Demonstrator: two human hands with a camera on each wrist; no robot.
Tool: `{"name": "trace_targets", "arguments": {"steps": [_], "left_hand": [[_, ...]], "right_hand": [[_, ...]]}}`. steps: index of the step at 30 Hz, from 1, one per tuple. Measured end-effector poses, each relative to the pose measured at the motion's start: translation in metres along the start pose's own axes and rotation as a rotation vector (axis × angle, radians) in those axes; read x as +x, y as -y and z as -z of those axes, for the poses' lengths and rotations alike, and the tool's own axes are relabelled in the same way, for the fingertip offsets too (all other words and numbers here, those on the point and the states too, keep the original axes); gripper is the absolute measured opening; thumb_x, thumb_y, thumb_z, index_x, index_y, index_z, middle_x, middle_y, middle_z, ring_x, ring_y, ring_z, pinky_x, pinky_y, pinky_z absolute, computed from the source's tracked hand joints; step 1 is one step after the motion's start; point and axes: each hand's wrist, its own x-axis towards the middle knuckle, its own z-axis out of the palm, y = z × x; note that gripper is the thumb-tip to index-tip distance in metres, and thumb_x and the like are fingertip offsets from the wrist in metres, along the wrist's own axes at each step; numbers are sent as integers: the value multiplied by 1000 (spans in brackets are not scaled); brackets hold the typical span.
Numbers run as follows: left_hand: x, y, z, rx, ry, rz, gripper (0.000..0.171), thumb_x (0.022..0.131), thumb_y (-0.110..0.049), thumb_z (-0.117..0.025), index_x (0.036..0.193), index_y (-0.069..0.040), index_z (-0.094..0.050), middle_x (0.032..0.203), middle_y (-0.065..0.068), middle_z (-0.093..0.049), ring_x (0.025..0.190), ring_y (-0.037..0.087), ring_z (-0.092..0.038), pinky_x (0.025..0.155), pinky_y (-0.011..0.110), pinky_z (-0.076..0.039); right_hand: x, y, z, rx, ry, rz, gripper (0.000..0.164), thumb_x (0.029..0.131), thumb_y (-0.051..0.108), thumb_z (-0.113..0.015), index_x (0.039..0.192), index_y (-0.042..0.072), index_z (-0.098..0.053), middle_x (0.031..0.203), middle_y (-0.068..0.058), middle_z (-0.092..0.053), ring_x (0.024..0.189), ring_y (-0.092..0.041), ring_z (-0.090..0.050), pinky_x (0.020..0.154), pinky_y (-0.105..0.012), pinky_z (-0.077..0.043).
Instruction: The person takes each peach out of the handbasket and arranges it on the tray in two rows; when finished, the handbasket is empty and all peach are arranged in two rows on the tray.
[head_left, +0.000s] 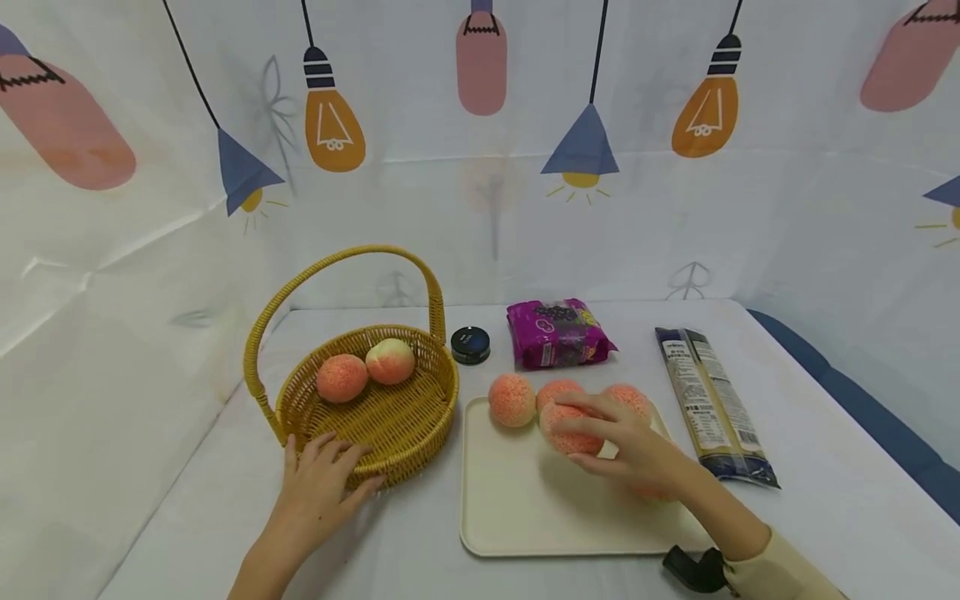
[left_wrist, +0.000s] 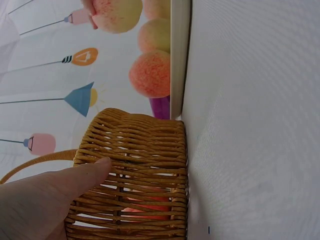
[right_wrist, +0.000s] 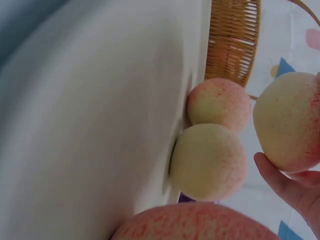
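A white table (head_left: 405, 533) carries everything, its far edge straight, its left and right edges spreading apart toward the near side. On the left stands a wicker basket (head_left: 438, 429), upright, on its base. Just right of it, a cream tray (head_left: 517, 525) lies flat, toward the near side. A black tin (head_left: 470, 345) sits farther back, near the basket's right side. Right of the tin, near the far edge, lies a purple packet (head_left: 561, 335). A long packet (head_left: 716, 407) lies aslant, right of the tray.
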Motion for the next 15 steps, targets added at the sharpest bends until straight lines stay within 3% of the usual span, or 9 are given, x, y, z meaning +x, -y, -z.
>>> {"name": "trace_targets", "arguments": {"steps": [4,8,10,15], "left_hand": [[0,1,-1,-3,2,14,42,78,-41,-69,110,-14,-64,103,9,-60,114,39,-42,98,68,-8],[0,1,-2,1,-2,6,42,77,-41,-70,109,-14,-64,102,9,-60,113,39,-42,97,69,-9],[0,1,-3,8,-3,4,42,77,-41,-70,108,-14,-64,101,9,-60,112,40,-43,96,70,-10],[1,2,-4,8,-6,2,42,76,-41,-70,107,-13,-64,100,9,-60,112,40,-43,96,70,-9]], "right_hand": [[-10,1,4,5,56,-56,32,84,27,-67,115,22,-62,130,-7,-48,112,-21,-47,94,-22,-36],[-21,1,4,-43,91,-59,32,83,27,-68,114,24,-62,130,-5,-49,118,-31,-44,105,-26,-26],[-26,1,4,-59,101,-57,33,82,27,-69,115,25,-62,129,-5,-50,118,-31,-45,104,-24,-28],[-33,1,5,-44,125,-88,36,81,24,-70,116,25,-62,131,-5,-48,118,-22,-43,80,-12,-41]]}}
